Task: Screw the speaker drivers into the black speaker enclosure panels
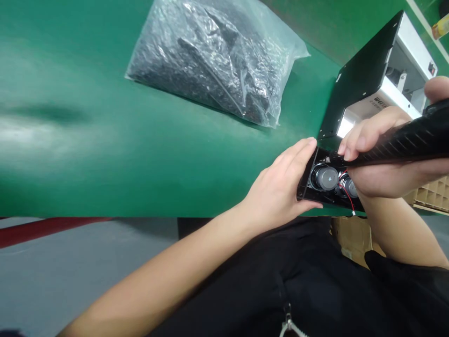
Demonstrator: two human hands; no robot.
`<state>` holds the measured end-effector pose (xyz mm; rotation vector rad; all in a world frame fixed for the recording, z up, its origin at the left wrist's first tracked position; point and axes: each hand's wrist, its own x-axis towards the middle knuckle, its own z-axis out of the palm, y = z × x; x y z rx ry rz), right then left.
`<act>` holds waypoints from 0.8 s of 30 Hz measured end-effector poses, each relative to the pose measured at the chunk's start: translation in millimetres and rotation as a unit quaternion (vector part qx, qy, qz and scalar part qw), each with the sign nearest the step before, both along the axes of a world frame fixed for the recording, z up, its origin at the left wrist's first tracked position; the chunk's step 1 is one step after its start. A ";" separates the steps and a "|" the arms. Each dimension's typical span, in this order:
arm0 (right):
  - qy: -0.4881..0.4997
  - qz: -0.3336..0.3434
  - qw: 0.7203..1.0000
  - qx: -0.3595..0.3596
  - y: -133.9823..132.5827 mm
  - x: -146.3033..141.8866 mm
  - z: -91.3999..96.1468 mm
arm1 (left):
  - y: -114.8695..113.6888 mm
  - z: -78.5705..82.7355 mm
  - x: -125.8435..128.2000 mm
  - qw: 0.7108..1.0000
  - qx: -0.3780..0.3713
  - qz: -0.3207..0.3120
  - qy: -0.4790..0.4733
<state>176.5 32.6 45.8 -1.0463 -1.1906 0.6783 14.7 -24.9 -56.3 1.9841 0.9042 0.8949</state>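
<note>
My left hand (280, 182) is closed around the near-left end of a black housing (302, 191), thumb below and fingers along the top. Inside the housing sit two round speakers (326, 179) with grey metal backs, and a thin red wire (348, 193) with a white plug hangs over its lower edge. My right hand (382, 173) grips a black electric screwdriver (400, 142), held nearly level over the housing. The screwdriver's tip points left at the housing's upper inner edge; whether it touches a screw is too small to tell. My right hand hides the housing's right end.
A clear plastic bag (217, 61) full of dark parts lies on the green table (105, 154). Behind my right hand stands a black and white machine (368, 70). A divided cardboard tray (433, 196) is at the right, and a cardboard box (352, 236) is below the table edge.
</note>
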 end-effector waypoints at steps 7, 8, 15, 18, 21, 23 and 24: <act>-0.013 0.007 0.993 0.116 3.2 -12.4 -8.3 | 0.9 -1.4 2.6 1.000 0.027 0.015 -0.002; -0.005 0.009 0.993 0.121 5.0 -11.5 -9.0 | 0.6 -2.1 2.8 0.999 0.029 0.018 -0.006; -0.013 0.046 0.992 0.120 3.3 -5.6 -10.0 | 0.0 -4.8 2.9 0.999 0.031 0.024 -0.012; -0.009 0.040 0.994 0.096 -2.9 -5.8 -14.7 | 0.7 -4.2 2.5 1.000 0.024 0.018 -0.003; -0.002 0.052 0.993 0.104 -4.9 -5.8 -16.7 | 1.0 -3.6 1.0 1.000 0.029 0.012 0.001; 0.009 0.085 0.991 0.101 -2.9 -2.6 -9.2 | 0.8 -3.3 -0.6 0.999 0.033 0.010 0.005; 0.017 0.108 0.991 0.080 -1.2 1.0 -1.7 | 0.8 -3.2 -1.6 0.999 0.032 0.009 0.008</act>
